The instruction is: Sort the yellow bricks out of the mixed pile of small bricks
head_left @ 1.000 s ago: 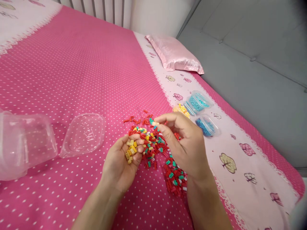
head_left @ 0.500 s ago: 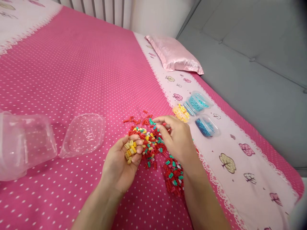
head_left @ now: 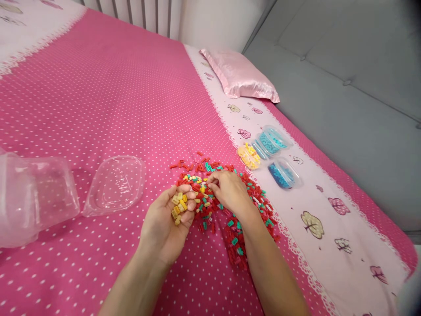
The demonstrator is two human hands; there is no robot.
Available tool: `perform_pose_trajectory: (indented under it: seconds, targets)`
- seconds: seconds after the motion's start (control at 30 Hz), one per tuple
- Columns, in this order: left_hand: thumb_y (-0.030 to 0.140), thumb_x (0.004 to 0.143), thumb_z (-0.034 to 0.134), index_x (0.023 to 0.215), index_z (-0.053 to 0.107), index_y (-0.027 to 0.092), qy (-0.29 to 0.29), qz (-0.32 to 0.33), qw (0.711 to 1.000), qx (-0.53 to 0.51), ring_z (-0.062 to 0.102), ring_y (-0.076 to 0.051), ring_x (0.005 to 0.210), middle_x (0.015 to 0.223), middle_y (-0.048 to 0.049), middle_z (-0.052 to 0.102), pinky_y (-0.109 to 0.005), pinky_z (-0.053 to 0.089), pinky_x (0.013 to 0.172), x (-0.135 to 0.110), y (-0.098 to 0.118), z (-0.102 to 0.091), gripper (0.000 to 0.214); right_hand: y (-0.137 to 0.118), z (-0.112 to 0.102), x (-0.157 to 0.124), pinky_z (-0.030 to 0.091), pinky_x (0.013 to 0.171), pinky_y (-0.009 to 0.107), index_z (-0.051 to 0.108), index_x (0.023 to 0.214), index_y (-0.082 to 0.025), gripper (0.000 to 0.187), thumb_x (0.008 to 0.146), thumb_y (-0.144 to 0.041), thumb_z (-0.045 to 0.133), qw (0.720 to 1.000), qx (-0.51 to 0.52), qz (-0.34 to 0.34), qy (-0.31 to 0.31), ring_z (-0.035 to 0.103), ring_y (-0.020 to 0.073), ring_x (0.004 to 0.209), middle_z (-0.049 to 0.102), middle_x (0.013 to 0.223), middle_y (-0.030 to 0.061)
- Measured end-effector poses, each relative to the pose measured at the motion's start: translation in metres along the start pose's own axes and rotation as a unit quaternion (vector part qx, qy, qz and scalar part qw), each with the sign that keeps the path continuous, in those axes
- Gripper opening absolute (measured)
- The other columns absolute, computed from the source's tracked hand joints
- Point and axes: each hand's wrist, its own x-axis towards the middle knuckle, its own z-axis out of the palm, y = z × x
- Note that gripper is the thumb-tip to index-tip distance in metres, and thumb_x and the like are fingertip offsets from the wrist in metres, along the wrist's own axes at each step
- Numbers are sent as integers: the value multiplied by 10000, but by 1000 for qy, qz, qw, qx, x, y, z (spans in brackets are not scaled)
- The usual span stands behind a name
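Note:
Several small yellow building bricks rest in the cupped palm of my left hand, which faces up with its fingers curled around them. My right hand is over the pile of mixed bricks, thumb and forefinger pinched together low at its middle. What sits between those fingertips is too small to make out. Mostly red bricks make up the pile, with green, yellow, white and pink ones among them. My right hand and forearm hide part of it.
On the right stand clear tubs of turquoise bricks, blue bricks and yellow bricks. A clear lid and a large clear container lie to the left. A pink pillow lies farther back on the dotted bedsheet.
My right hand has moved left and slightly down, from the pile's far side to its middle, uncovering bricks on the right. My left hand stays in place with its yellow bricks.

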Motion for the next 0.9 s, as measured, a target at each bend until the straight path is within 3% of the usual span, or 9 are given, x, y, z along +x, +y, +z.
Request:
perform_pose_trajectory:
  seconds: [0.27, 0.5, 0.9]
  targets:
    - [114, 859, 345, 706, 543, 105, -1, -2, 1000, -1, 463, -83, 472, 646, -71, 536, -131, 315, 327, 0, -1, -1, 251, 1, 4, 4, 428, 867, 304, 650, 985, -218, 200, 824, -171, 542, 998, 33, -10, 45, 606, 172, 956, 669, 993, 56]
    - [112, 856, 346, 715, 543, 97, 5, 0, 1000, 5, 459, -82, 471, 642, -73, 536, -130, 310, 332, -1, 0, 0, 243, 0, 11, 6, 421, 875, 300, 658, 981, -249, 212, 818, -172, 546, 999, 19, -47, -11, 593, 182, 983, 654, 1025, 42]
    - [114, 859, 344, 724, 539, 102, -2, 1, 1000, 7, 459, -82, 474, 651, -73, 541, -133, 322, 338, 3, -1, -2, 237, 5, 12, 4, 411, 801, 282, 613, 918, -234, 163, 808, -153, 524, 997, 23, -70, -15, 580, 167, 885, 606, 948, 38]
